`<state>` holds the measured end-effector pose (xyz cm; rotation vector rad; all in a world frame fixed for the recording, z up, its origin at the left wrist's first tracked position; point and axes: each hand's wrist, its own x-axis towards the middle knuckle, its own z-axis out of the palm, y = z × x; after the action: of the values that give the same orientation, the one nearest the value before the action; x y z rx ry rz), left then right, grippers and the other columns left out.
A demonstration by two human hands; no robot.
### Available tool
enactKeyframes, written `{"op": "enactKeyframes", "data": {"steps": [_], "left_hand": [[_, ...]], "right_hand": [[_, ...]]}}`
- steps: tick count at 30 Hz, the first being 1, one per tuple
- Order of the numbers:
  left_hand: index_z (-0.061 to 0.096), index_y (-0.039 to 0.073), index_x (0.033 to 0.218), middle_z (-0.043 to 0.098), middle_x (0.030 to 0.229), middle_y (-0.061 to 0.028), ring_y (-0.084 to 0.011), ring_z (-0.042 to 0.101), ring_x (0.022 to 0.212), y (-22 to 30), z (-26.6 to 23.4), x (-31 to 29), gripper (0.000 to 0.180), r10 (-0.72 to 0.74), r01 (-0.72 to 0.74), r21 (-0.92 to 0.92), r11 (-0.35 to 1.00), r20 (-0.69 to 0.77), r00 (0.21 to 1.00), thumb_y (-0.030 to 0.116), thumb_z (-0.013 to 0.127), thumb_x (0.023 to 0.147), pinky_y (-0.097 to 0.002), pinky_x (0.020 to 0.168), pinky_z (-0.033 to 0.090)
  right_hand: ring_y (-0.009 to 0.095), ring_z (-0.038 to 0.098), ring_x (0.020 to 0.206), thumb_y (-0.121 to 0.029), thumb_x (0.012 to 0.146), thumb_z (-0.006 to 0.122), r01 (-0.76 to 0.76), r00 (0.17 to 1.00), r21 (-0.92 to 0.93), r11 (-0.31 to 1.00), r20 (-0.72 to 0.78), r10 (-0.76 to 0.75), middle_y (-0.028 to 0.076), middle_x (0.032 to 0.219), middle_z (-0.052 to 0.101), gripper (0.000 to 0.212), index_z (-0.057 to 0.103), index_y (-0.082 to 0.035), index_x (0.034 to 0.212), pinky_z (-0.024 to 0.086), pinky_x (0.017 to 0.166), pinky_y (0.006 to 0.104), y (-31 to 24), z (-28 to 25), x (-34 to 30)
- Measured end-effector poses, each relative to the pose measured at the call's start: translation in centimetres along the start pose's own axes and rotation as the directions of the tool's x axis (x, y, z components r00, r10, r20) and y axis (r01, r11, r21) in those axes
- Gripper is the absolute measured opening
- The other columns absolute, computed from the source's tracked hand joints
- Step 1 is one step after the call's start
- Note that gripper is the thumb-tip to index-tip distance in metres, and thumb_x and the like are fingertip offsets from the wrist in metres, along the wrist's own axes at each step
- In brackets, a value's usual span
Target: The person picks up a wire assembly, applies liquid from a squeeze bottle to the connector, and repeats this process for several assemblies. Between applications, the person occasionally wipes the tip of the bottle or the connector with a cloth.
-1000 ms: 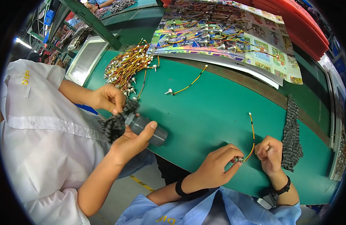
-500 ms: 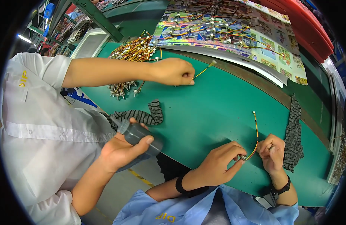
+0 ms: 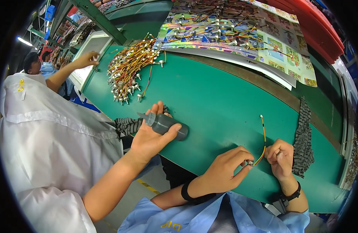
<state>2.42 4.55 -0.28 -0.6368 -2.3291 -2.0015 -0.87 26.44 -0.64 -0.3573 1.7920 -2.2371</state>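
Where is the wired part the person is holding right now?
In the head view, right of centre and low, the wired part has its metal end pinched in the left hand; its leads curve up past the right hand over the green table.

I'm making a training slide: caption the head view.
Left hand pinching a wired metal part at a green table, right hand alongside; a co-worker's hand holds a dark bottle.

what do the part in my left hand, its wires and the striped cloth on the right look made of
Part: likely metal, from its silvery shine. Wires: probably plastic-coated, smooth yellow and red. Cloth: fabric, matte and crinkled; fibre unclear.
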Motion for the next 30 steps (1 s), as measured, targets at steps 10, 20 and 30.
{"op": "enactKeyframes", "data": {"steps": [10,20,30], "left_hand": [[0.057,0.000,0.103,0.061,0.093,-0.0124,-0.0237,0.066,0.074,0.17,-0.03,0.15,0.019,0.002,-0.002,-0.007,1.000,0.008,1.000,-0.001,0.065,0.086,-0.0345,0.065,0.051],[0.059,-0.001,0.105,0.062,0.095,-0.0118,-0.0199,0.065,0.074,0.08,-0.19,0.01,0.022,-0.012,0.012,-0.011,1.000,0.020,1.000,-0.004,0.067,0.085,-0.0312,0.066,0.051],[0.057,0.000,0.104,0.061,0.094,-0.0124,-0.0232,0.065,0.073,0.25,-0.06,0.13,0.019,-0.014,0.015,-0.013,1.000,0.016,1.000,-0.002,0.065,0.086,-0.0342,0.065,0.051]], "right_hand": [[0.009,0.033,0.054,-0.042,0.092,0.063,0.015,1.000,0.041,0.999,-0.018,-0.014,-0.001,0.060,0.041,0.044,0.052,-0.001,0.079,0.023,0.051,0.0267,-0.31,-0.01,0.21],[0.009,0.035,0.055,-0.040,0.092,0.063,-0.001,1.000,0.046,0.999,-0.004,0.001,0.000,0.060,0.042,0.042,0.053,-0.001,0.079,0.024,0.052,0.0269,-0.34,0.14,0.20],[0.010,0.036,0.055,-0.039,0.092,0.064,0.010,1.000,0.047,0.999,0.005,-0.010,0.002,0.061,0.044,0.042,0.052,-0.001,0.078,0.026,0.052,0.0267,-0.19,-0.04,0.26]]}}
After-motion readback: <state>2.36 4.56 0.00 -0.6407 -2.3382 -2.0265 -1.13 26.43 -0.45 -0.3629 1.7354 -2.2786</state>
